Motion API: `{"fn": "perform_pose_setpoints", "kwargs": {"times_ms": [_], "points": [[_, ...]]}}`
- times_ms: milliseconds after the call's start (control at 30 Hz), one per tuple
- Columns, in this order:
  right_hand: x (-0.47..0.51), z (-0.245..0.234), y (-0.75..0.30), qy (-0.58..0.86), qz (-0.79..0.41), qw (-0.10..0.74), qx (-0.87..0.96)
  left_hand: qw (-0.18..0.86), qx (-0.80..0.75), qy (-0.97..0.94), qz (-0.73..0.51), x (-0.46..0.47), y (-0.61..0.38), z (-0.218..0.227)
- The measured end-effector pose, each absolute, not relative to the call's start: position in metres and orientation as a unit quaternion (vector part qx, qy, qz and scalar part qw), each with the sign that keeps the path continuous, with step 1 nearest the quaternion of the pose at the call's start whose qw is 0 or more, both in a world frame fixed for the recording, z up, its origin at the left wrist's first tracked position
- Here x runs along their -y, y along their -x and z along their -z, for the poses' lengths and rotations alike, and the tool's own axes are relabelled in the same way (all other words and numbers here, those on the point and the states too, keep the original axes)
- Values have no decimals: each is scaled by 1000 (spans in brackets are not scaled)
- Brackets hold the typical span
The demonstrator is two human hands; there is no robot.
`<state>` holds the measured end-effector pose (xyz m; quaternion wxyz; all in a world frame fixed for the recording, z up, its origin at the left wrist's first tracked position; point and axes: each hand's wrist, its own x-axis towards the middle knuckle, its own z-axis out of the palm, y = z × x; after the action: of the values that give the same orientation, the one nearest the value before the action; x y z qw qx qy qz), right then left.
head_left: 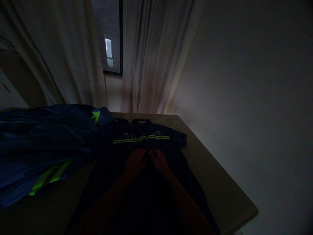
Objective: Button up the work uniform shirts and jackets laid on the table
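Observation:
A dark blue short-sleeved work shirt lies spread out with its collar at the far side. Yellow-green reflective stripes cross its chest, with small printing above them. My left hand and my right hand are close together at the shirt's front middle, just below the stripes. Both have their fingers curled and pinched on the shirt front. The dim light hides whether a button or only the cloth edge is between them.
Beneath the shirt is a table with rounded corners. More blue garments with yellow-green bands are heaped at the left. A pale wall runs along the right; curtains and a window stand behind.

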<state>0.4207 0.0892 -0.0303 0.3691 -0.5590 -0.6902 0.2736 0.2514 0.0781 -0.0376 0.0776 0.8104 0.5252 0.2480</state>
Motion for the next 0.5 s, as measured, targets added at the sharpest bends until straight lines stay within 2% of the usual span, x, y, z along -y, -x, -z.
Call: {"fn": "perform_pose_setpoints", "kwargs": {"times_ms": [200, 367, 433, 500], "points": [[-94, 31, -419, 561, -309, 374, 670, 21, -544, -815, -200, -71, -256, 31], [-89, 20, -421, 560, -276, 413, 663, -2, -563, -798, -215, -78, -254, 33], [-80, 8, -424, 553, -269, 385, 688, -8, -571, -794, -210, -87, -253, 37], [-68, -6, -425, 547, -268, 301, 734, -8, -575, -794, -199, -98, -252, 39]]}}
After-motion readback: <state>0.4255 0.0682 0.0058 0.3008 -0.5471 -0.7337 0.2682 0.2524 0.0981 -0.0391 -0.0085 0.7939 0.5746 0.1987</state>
